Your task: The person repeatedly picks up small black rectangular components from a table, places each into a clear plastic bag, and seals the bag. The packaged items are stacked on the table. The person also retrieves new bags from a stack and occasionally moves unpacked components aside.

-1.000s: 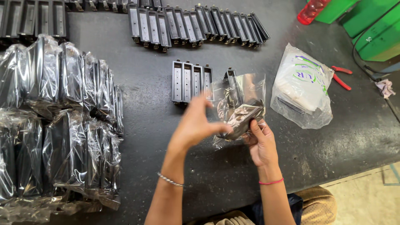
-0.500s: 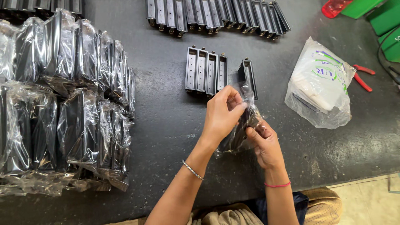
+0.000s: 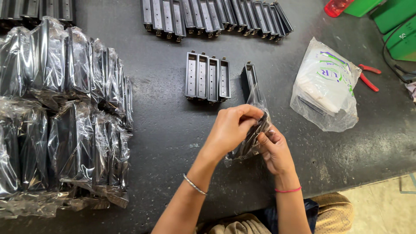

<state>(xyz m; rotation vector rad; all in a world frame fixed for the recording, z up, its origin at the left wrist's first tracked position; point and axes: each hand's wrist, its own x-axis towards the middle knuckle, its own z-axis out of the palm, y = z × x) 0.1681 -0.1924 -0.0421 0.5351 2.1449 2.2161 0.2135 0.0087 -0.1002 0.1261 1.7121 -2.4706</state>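
Head view, looking down on a dark grey surface (image 3: 173, 130).

Left hand (image 3: 229, 130): fingers curled over the upper part of a clear plastic bag (image 3: 253, 130), gripping it from the left side. A thin metal bracelet (image 3: 194, 184) sits on that wrist.

Right hand (image 3: 274, 151): grasping the same bag from the right and below, thumb pressed against the film. A red thread band (image 3: 287, 190) circles that wrist.

The bag is held between both hands, just above the near-centre of the surface. A black metal part (image 3: 249, 78) stands in it, its open top end poking out of the mouth of the bag and tilted away from the person. How far down the part reaches inside the film cannot be told.

Just left of that part: a row of four black parts (image 3: 207, 78), side by side, touching, lying on the surface.

Far edge: a longer row of the same parts (image 3: 216, 17), leaning against one another.

Left side: a heap of bagged parts (image 3: 65, 117) in clear film, in two stacked groups.

Right: a white printed plastic bag (image 3: 325, 89), bulging, well apart from the hands. Red-handled pliers (image 3: 368, 77) lie just beyond it. Green boxes (image 3: 390, 21) at the top right corner.
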